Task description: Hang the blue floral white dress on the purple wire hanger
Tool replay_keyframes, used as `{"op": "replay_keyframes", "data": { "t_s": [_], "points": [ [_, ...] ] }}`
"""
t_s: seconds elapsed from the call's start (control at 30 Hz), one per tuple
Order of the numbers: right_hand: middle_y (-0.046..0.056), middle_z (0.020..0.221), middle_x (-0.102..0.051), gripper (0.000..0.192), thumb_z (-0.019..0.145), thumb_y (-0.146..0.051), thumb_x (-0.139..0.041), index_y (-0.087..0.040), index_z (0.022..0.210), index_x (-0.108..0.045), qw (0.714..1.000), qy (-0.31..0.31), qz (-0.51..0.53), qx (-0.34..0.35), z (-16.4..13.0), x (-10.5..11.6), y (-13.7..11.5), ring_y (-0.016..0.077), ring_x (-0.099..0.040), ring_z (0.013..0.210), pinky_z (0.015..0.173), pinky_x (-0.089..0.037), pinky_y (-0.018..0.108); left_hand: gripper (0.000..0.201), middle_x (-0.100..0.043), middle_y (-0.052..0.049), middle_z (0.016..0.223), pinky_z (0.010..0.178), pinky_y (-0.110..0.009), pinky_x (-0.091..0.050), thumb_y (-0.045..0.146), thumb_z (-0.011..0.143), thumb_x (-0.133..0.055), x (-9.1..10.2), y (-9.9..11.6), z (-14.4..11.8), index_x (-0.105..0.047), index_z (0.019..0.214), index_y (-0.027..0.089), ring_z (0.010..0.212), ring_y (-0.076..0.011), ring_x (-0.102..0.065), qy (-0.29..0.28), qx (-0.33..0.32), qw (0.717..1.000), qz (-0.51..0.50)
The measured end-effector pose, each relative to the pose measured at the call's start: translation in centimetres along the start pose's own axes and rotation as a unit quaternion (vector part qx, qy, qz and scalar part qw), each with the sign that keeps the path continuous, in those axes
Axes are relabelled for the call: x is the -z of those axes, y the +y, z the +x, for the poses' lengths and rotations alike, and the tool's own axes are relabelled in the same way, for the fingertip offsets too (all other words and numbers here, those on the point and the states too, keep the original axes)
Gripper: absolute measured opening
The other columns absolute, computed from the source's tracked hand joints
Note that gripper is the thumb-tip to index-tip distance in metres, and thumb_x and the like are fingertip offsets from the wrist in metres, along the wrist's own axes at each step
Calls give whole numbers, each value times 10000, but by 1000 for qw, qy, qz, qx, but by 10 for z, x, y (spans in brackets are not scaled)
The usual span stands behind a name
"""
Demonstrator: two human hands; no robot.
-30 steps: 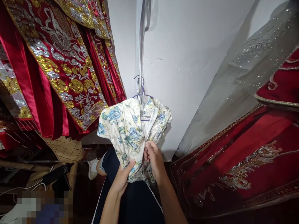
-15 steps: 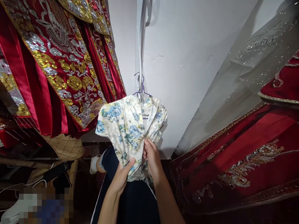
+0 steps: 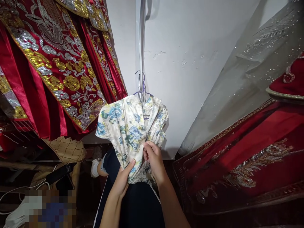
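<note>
both hands closed on the floral dress [image 3: 129, 126], which hangs on a hanger [image 3: 142, 91] at the wall: left hand [image 3: 122, 182] bunching the fabric, right hand [image 3: 153, 158] pinching the front edge; better keep fabric taut, tug lightly.

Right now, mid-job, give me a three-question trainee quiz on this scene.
1. True or false: both hands grip the floral garment.
2. What does the garment hang from: A a purple hanger, B a wooden peg, C a rope?
3. Which side of the garment has the red embroidered robes with gold and silver flowers?

Key: 1 true: left hand and right hand both pinch it. 2 A. 3 The left.
</note>
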State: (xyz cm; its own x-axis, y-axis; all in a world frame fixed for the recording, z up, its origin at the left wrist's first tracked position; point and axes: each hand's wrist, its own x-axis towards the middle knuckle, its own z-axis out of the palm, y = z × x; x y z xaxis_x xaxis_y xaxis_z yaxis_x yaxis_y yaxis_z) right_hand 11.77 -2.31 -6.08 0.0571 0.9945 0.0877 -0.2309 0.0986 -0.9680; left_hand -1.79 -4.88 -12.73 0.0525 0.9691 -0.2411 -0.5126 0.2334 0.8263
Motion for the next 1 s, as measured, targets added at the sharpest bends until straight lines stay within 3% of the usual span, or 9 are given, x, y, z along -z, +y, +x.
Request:
{"op": "replay_keyframes", "data": {
  "t_s": [0.13,0.27,0.33,0.4,0.47,0.6,0.7,0.87,1.0],
  "points": [
    [-56,524,-397,328,893,-388,-545,-221,648,-406,999,-7,48,-24,-3,7,-1,99,-308,476,482,-244,256,643,-637,-114,1311,1114,-470,-416,432,781,-768,10,3,12,-543,1348,227,1318,-342,-521,119,-126,981,84],
    [-55,475,-420,336,906,-361,-529,-213,622,-425,997,-73,-32,-14,-9,8,-6,94,-328,458,494,-265,248,608,-545,-108,1348,1109,-403,-386,414,783,-757,5,10,14,-503,1307,239,1297,-302,-490,254,-320,887,217],
    [-51,475,-449,321,910,-352,-528,-204,630,-474,992,-98,-76,-3,-12,5,-9,97,-370,461,506,-292,247,515,-542,-101,1319,1084,-363,-392,373,809,-730,-8,13,10,-525,1263,244,1253,-278,-508,202,-372,865,270],
    [-46,492,-474,282,909,-336,-535,-193,666,-548,988,-112,-106,12,-14,2,-11,104,-419,482,523,-320,245,374,-593,-92,1229,1036,-344,-418,342,847,-674,-23,17,7,-580,1195,239,1180,-270,-552,92,-368,875,300],
    [-43,505,-485,254,905,-331,-546,-187,704,-606,987,-109,-120,23,-14,0,-12,108,-448,499,527,-337,242,260,-644,-79,1111,964,-331,-446,328,877,-618,-36,21,9,-622,1119,235,1079,-262,-599,26,-347,887,305],
    [-36,477,-501,262,879,-358,-575,-175,719,-672,992,-57,-108,13,2,7,-18,100,-422,442,465,-321,234,139,-652,-54,899,824,-299,-457,325,915,-557,-47,25,23,-647,925,218,881,-225,-617,-5,-362,871,333],
    [-28,469,-519,285,824,-416,-641,-156,723,-697,998,-15,-57,3,35,14,-42,85,-381,398,403,-287,224,144,-609,-40,823,764,-285,-443,302,928,-546,-45,17,33,-622,857,202,809,-199,-589,-28,-389,843,370],
    [-20,509,-543,230,774,-345,-707,-127,704,-693,996,8,-2,90,98,4,-109,50,-398,409,380,-269,187,134,-568,-29,803,718,-271,-430,248,947,-507,-33,1,52,-580,850,190,776,-175,-567,-43,-388,813,431],
    [-14,486,-551,213,842,-274,-590,-127,729,-695,987,2,-26,157,113,-15,-131,58,-410,400,390,-265,188,125,-580,-29,793,708,-277,-440,239,930,-540,-33,17,67,-591,830,183,765,-172,-575,-71,-385,803,449]
  ]
}}
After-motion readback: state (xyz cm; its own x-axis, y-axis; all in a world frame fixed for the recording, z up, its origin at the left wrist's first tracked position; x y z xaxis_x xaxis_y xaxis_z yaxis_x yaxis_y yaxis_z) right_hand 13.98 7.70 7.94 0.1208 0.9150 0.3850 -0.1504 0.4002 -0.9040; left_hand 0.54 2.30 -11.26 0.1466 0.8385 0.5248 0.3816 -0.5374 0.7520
